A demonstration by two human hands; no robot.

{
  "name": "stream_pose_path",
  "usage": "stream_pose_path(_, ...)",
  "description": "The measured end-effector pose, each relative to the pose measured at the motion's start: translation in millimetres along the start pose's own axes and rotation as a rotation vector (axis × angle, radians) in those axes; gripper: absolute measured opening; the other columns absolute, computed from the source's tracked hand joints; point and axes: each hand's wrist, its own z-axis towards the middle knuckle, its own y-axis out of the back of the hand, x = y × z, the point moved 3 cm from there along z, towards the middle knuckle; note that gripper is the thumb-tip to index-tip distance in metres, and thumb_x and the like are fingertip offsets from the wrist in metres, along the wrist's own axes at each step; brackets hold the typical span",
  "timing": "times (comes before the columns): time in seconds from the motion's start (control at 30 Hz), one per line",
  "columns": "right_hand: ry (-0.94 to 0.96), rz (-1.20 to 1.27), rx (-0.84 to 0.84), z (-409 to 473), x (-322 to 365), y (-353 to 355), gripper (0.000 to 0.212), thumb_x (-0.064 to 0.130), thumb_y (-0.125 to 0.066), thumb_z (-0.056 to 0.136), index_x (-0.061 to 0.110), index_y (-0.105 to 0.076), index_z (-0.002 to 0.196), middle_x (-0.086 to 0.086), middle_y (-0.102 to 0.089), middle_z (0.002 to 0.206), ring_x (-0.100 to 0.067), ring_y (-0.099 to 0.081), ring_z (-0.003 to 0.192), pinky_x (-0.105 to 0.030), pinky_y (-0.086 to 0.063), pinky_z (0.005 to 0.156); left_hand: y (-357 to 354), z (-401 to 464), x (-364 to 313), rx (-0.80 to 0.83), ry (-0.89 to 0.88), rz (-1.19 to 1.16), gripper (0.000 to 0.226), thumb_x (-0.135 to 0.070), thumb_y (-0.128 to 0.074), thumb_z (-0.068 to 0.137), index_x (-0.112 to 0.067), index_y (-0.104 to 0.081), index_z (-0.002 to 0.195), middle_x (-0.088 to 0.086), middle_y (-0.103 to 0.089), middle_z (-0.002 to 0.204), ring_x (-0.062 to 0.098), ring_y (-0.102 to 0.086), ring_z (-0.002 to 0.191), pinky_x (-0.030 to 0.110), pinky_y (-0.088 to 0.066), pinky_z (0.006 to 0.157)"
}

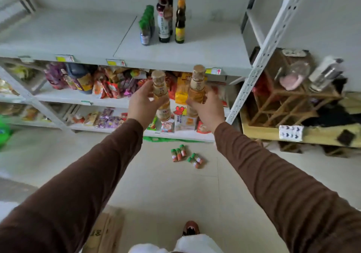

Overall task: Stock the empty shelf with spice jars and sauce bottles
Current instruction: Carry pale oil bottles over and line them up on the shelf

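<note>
1. Brown sleeves [82, 184] fill the near foreground, both arms stretched forward toward the shelving; below them a shoe [191, 227] stands on the pale floor [160, 190], with flattened cardboard [105, 231] lying to its left.
2. Each of the two hands carries one bottle: the left hand [140, 104] is wrapped around the left golden bottle [161, 94], and the right hand [207, 108] is wrapped around the right golden bottle [197, 88].
3. Both bottles are roughly upright with tan caps up, held side by side in front of the edge of the grey shelf [78, 36], just below its level.
4. On that shelf, toward its right half, stands a row of green-capped jars [146, 26], next to it two dark sauce bottles [164, 18] one behind the other, and beside those a yellow-capped bottle [180, 18].
5. Five small spice jars [186, 156] with green caps lie on the floor near the foot of the shelving, in a group of three and a group of two.
6. Lower shelves hold colourful packaged snacks [109, 84].
7. Right of the shelving stands a wooden rack [289, 100] holding glass items.
</note>
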Motion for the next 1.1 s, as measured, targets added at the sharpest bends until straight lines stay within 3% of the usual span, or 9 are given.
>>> stream_pose_path(0.07,-0.026,0.0,-0.022,32.5,-8.1,16.8,0.048,0.041,-0.083,0.076,0.022,-0.062,0.115,0.011,-0.069,0.098,-0.015,-0.068,0.093,-0.033,-0.054,0.085,-20.4,32.6,-13.9,0.023,-0.022,0.005,0.039,-0.033,-0.077,0.08,-0.026,-0.063,0.117,-0.011,-0.069,0.1,0.006,-0.063,0.088,0.026,-0.05,0.078)
stream_pose_path(0.13,-0.039,-0.008,-0.045,63.4,-12.9,28.5,0.052,0.052,-0.08,0.072,0.024,-0.062,0.112,0.008,-0.071,0.103,-0.017,-0.068,0.095,-0.041,-0.055,0.089,-39.0,66.5,-23.8,0.053,-0.032,-0.012,0.034,-0.031,-0.076,0.081,-0.024,-0.063,0.111,-0.011,-0.068,0.097,0.001,-0.061,0.083,0.023,-0.048,0.075)
stream_pose_path(0.2,-0.025,-0.02,-0.065,93.0,-12.7,37.7,0.048,0.05,-0.08,0.075,0.024,-0.062,0.111,0.007,-0.072,0.104,-0.017,-0.067,0.095,-0.041,-0.055,0.088,-54.5,102.4,-31.5,0.079,-0.045,-0.021,0.034,-0.03,-0.076,0.082,-0.023,-0.063,0.112,-0.012,-0.068,0.097,-0.004,-0.06,0.084,0.021,-0.048,0.074)
stream_pose_path(0.3,-0.022,-0.051,-0.098,139.5,-11.4,44.5,0.041,0.044,-0.08,0.079,0.025,-0.062,0.111,0.01,-0.072,0.103,-0.013,-0.067,0.093,-0.034,-0.052,0.082,-75.3,161.4,-33.9,0.102,-0.082,-0.015,0.039,-0.03,-0.076,0.082,-0.022,-0.062,0.118,-0.01,-0.069,0.102,0.007,-0.064,0.09,0.029,-0.053,0.081)
stream_pose_path(0.4,-0.026,-0.027,-0.129,191.1,-13.9,38.6,0.041,0.045,-0.079,0.077,0.027,-0.061,0.109,0.012,-0.071,0.1,-0.011,-0.068,0.091,-0.04,-0.056,0.087,-95.1,223.3,-25.7,0.109,-0.127,-0.011,0.04,-0.034,-0.076,0.082,-0.023,-0.061,0.118,-0.007,-0.07,0.103,0.014,-0.066,0.092,0.039,-0.056,0.085)
stream_pose_path(0.6,-0.056,-0.002,-0.181,282.8,-22.1,16.0,0.039,0.042,-0.08,0.076,0.025,-0.062,0.106,0.011,-0.072,0.099,-0.012,-0.068,0.09,-0.041,-0.056,0.086,-139.6,341.9,-3.5,0.163,-0.151,0.009,0.039,-0.036,-0.075,0.083,-0.022,-0.06,0.116,-0.007,-0.07,0.103,0.015,-0.066,0.091,0.041,-0.056,0.085)
stream_pose_path(0.73,-0.088,0.029,-0.182,330.7,-32.3,1.9,0.038,0.04,-0.082,0.076,0.025,-0.062,0.104,0.011,-0.072,0.096,-0.009,-0.068,0.088,-0.04,-0.056,0.084,-173.0,408.5,2.9,0.215,-0.12,0.023,0.031,-0.031,-0.075,0.084,-0.018,-0.058,0.106,-0.007,-0.067,0.096,0.015,-0.062,0.086,0.032,-0.051,0.077)
stream_pose_path(1.1,-0.112,0.052,-0.132,436.7,-64.3,-4.1,0.04,0.037,-0.081,0.075,0.026,-0.062,0.108,0.01,-0.072,0.098,-0.013,-0.068,0.092,-0.043,-0.056,0.088,-263.0,535.6,0.1,0.152,0.017,-0.02,0.033,-0.02,-0.068,0.089,-0.012,-0.054,0.118,0.0,-0.065,0.106,0.017,-0.058,0.092,0.026,-0.042,0.077)
